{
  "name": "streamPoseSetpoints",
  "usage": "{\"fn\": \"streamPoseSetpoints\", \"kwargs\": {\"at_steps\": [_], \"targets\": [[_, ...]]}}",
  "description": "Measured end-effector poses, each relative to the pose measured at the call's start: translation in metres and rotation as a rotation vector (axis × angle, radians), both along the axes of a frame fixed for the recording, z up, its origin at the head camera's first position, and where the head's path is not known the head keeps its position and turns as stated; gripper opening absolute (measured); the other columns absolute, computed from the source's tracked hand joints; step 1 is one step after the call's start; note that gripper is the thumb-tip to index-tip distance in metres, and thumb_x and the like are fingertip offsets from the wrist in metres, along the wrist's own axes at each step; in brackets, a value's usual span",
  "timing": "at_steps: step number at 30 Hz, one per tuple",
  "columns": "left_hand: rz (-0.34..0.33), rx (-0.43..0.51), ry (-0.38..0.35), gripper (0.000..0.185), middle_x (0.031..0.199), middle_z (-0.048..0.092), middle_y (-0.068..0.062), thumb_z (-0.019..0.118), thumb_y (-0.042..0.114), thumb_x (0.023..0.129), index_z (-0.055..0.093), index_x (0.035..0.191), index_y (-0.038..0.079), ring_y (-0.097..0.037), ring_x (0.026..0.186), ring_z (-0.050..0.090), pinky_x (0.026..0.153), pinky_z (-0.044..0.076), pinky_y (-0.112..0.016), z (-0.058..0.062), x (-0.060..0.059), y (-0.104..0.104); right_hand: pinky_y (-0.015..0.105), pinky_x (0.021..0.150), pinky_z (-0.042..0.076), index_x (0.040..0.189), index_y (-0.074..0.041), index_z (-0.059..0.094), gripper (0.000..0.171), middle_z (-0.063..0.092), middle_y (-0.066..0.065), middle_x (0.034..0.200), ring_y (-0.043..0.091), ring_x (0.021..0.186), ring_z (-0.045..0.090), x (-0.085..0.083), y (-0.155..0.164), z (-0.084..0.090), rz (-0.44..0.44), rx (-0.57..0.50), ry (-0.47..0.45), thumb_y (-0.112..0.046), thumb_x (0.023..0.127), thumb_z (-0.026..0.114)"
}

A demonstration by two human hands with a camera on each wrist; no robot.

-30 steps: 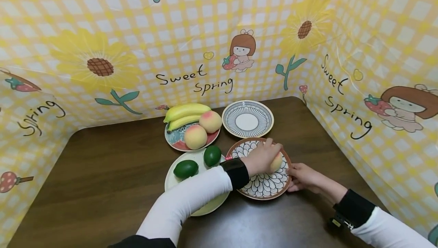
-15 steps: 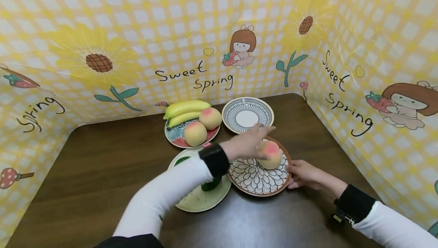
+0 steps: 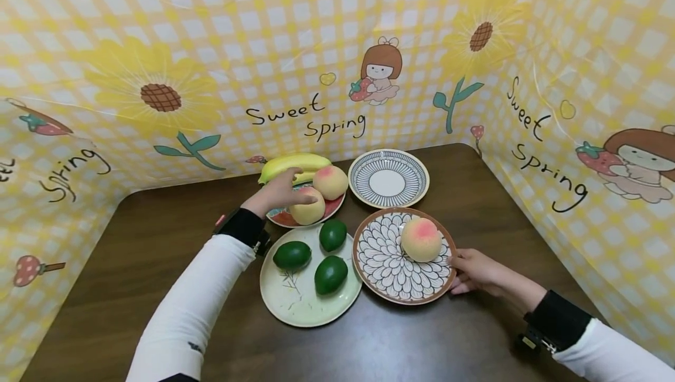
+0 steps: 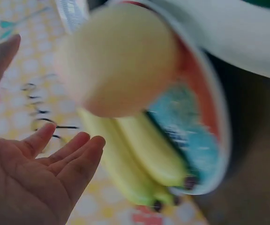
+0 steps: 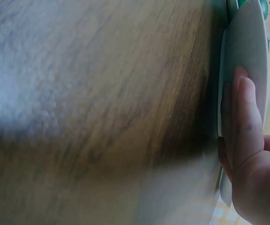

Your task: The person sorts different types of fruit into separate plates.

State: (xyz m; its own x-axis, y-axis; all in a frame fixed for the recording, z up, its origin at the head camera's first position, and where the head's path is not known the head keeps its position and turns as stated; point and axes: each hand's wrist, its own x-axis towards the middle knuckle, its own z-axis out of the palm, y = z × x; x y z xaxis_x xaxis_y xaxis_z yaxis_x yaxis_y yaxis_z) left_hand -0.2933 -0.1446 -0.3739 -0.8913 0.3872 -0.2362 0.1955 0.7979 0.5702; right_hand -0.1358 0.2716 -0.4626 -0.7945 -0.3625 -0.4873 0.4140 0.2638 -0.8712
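Note:
My left hand [image 3: 276, 191] reaches over the colourful plate [image 3: 279, 218] at the back left, fingers spread, beside a peach [image 3: 307, 213]. In the left wrist view, that hand's fingers [image 4: 74, 173] are extended and apart from the peach [image 4: 121, 61]. A second peach [image 3: 331, 183] and bananas [image 3: 285, 164] share the plate. With thumb and fingers, my right hand [image 3: 477, 270] grips the right edge of a brown-rimmed plate [image 3: 390, 279] with a petal pattern. One peach [image 3: 422, 240] sits on it. From the right wrist, fingers [image 5: 248, 112] show against the plate's underside [image 5: 247, 56].
A pale green plate [image 3: 290, 309] bearing 3 dark green oval fruits [image 3: 331, 275] lies at front left, close against the brown-rimmed plate. Behind stands a striped plate [image 3: 387, 184]. Yellow checked cloth [image 3: 211, 36] walls the back and sides of the wooden table [image 3: 158, 265].
My left hand has let go of the peach on the brown-rimmed plate and moved left to the peaches at the back. My right hand keeps its grip on the plate's edge.

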Motion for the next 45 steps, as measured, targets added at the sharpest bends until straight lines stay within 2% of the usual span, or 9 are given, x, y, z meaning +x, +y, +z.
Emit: {"fn": "streamPoseSetpoints", "kwargs": {"at_steps": [6, 11, 15, 21, 24, 29, 32, 39, 45], "targets": [[-0.027, -0.068, -0.03, 0.094, 0.157, 0.038, -0.035, 0.073, 0.036, 0.091, 0.024, 0.156, -0.012, -0.046, 0.146, 0.04, 0.122, 0.036, -0.053, -0.026, -0.005, -0.004, 0.024, 0.067, 0.062, 0.141, 0.023, 0.029, 0.047, 0.067, 0.001, 0.082, 0.008, 0.07, 0.069, 0.003, 0.0, -0.004, 0.006, -0.015, -0.002, -0.014, 0.111, 0.029], [-0.044, -0.002, -0.024, 0.07, 0.136, 0.06, -0.027, 0.078, 0.027, 0.088, 0.048, 0.14, -0.009, -0.035, 0.123, 0.059, 0.109, 0.047, -0.045, -0.035, -0.006, 0.003, 0.024, 0.067, 0.062, 0.139, 0.022, 0.032, 0.045, 0.068, 0.001, 0.081, 0.008, 0.07, 0.069, 0.003, 0.0, -0.005, 0.003, -0.016, 0.002, -0.014, 0.111, 0.03], [-0.051, 0.009, -0.003, 0.057, 0.121, 0.066, -0.021, 0.078, 0.025, 0.087, 0.056, 0.128, -0.007, -0.029, 0.108, 0.063, 0.097, 0.051, -0.04, -0.03, -0.007, 0.005, 0.025, 0.066, 0.062, 0.138, 0.022, 0.033, 0.045, 0.068, 0.001, 0.081, 0.008, 0.07, 0.069, 0.001, 0.001, -0.003, -0.012, -0.012, 0.008, -0.014, 0.111, 0.03], [-0.06, -0.116, 0.026, 0.069, 0.127, 0.064, -0.024, 0.076, 0.034, 0.087, 0.052, 0.136, -0.008, -0.033, 0.113, 0.062, 0.101, 0.051, -0.044, -0.013, 0.0, -0.005, 0.025, 0.066, 0.063, 0.138, 0.021, 0.034, 0.044, 0.069, 0.0, 0.081, 0.008, 0.07, 0.069, 0.0, 0.001, -0.003, -0.001, -0.012, 0.011, -0.014, 0.111, 0.031], [-0.091, -0.106, 0.054, 0.071, 0.128, 0.064, -0.024, 0.077, 0.033, 0.086, 0.052, 0.138, -0.008, -0.034, 0.113, 0.062, 0.101, 0.05, -0.046, 0.002, 0.008, -0.001, 0.025, 0.066, 0.063, 0.138, 0.021, 0.034, 0.045, 0.069, 0.001, 0.081, 0.008, 0.07, 0.069, 0.001, 0.001, -0.003, 0.0, -0.01, 0.014, -0.014, 0.111, 0.031], [-0.201, -0.085, 0.161, 0.078, 0.133, 0.064, -0.023, 0.081, 0.03, 0.081, 0.049, 0.142, -0.005, -0.035, 0.119, 0.062, 0.105, 0.049, -0.047, 0.024, 0.028, 0.032, 0.025, 0.066, 0.063, 0.141, 0.022, 0.03, 0.047, 0.069, 0.001, 0.082, 0.008, 0.071, 0.07, 0.001, 0.001, -0.003, -0.003, -0.013, 0.021, -0.015, 0.111, 0.03], [-0.283, -0.093, 0.183, 0.081, 0.134, 0.064, -0.02, 0.084, 0.027, 0.078, 0.048, 0.144, -0.001, -0.033, 0.119, 0.063, 0.105, 0.051, -0.045, 0.024, 0.039, 0.064, 0.025, 0.067, 0.062, 0.143, 0.022, 0.028, 0.049, 0.069, 0.001, 0.082, 0.008, 0.071, 0.07, 0.001, 0.002, -0.004, -0.003, -0.017, 0.02, -0.016, 0.111, 0.03], [-0.489, -0.181, 0.125, 0.082, 0.139, 0.062, -0.016, 0.089, 0.016, 0.076, 0.048, 0.146, 0.002, -0.029, 0.129, 0.06, 0.114, 0.047, -0.041, 0.005, 0.052, 0.132, 0.025, 0.067, 0.063, 0.145, 0.021, 0.027, 0.05, 0.069, 0.001, 0.084, 0.009, 0.072, 0.071, -0.001, 0.003, -0.005, 0.001, -0.024, 0.021, -0.016, 0.112, 0.031], [-0.513, -0.345, 0.145, 0.088, 0.139, 0.061, -0.012, 0.094, 0.02, 0.072, 0.048, 0.146, 0.008, -0.027, 0.129, 0.059, 0.109, 0.05, -0.04, -0.017, 0.057, 0.16, 0.026, 0.067, 0.063, 0.145, 0.02, 0.027, 0.049, 0.069, 0.001, 0.084, 0.009, 0.073, 0.071, -0.002, 0.004, -0.007, -0.004, -0.026, 0.019, -0.016, 0.111, 0.031]]}}
